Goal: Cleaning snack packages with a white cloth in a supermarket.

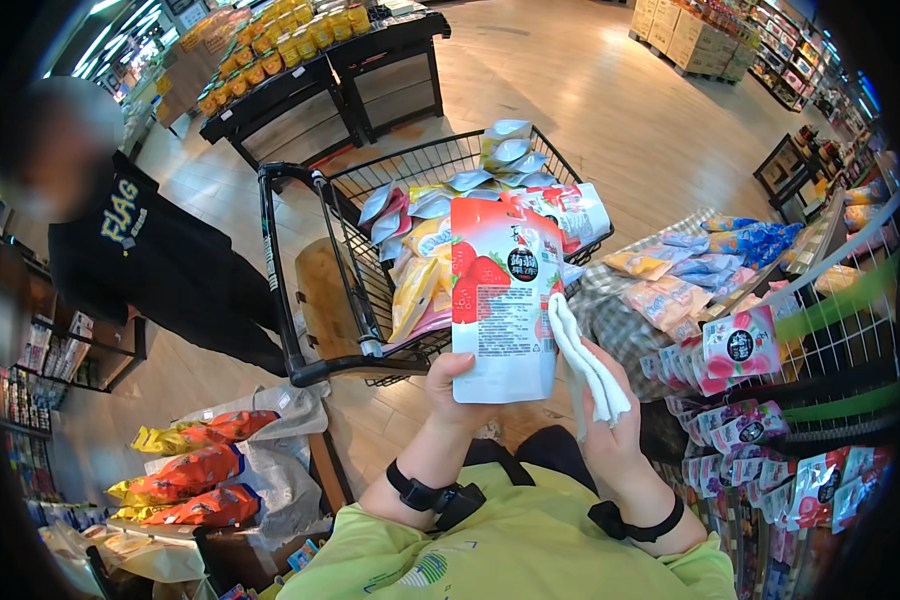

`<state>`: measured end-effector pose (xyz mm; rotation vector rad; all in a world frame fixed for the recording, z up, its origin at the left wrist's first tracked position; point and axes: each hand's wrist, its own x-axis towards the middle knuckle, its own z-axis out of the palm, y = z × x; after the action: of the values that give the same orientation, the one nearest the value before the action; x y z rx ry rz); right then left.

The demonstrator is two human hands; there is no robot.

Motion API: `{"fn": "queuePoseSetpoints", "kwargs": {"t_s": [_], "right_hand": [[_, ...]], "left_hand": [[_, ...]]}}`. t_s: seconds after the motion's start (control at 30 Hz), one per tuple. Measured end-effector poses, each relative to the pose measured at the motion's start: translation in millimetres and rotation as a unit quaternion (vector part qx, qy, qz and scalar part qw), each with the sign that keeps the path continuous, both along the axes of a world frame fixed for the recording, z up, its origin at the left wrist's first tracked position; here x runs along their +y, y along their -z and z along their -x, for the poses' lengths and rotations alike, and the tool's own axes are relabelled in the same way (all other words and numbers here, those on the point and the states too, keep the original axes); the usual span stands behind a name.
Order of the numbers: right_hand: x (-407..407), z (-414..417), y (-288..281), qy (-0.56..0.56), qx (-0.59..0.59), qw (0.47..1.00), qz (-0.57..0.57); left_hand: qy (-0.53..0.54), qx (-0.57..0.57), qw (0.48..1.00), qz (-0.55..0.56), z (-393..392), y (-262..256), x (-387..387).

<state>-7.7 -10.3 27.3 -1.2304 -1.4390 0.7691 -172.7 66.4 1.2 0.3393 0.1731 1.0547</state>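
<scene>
My left hand [454, 394] grips the lower left corner of a strawberry jelly pouch [506, 300], which is upright with its printed side towards me. In my right hand [607, 405] is a folded white cloth [586, 360], touching or very near the pouch's right edge. Just beyond stands a black wire shopping cart [412, 159] holding yellow, pink and silvery pouches. Another strawberry pouch [589, 214] lies at the cart's right rim.
A person in black [165, 240] stands left of the cart. Snack bags [675, 300] lie on checked cloth at right, beside a wire rack [847, 360] of hanging pouches. Orange bags [195, 476] lie at lower left. A black display table [292, 97] with jars stands behind the cart.
</scene>
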Motion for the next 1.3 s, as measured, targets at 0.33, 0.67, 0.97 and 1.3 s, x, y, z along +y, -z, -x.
{"fn": "queuePoseSetpoints", "kwargs": {"t_s": [0.33,0.67,0.97,1.3], "right_hand": [[73,-5,-9,-0.156,-0.123,0.978,-0.057],[179,-50,-4,-0.196,0.040,0.980,0.024],[262,-123,49,-0.134,0.362,0.829,0.405],[381,-211,60,0.182,0.197,0.948,0.170]], "left_hand": [[0.015,0.138,0.986,-0.090,-20,-2,22],[-0.296,0.499,0.803,-0.134,-31,-19,118],[-0.073,0.449,0.887,0.078,-22,17,158],[-0.134,0.278,0.937,0.163,-141,46,239]]}}
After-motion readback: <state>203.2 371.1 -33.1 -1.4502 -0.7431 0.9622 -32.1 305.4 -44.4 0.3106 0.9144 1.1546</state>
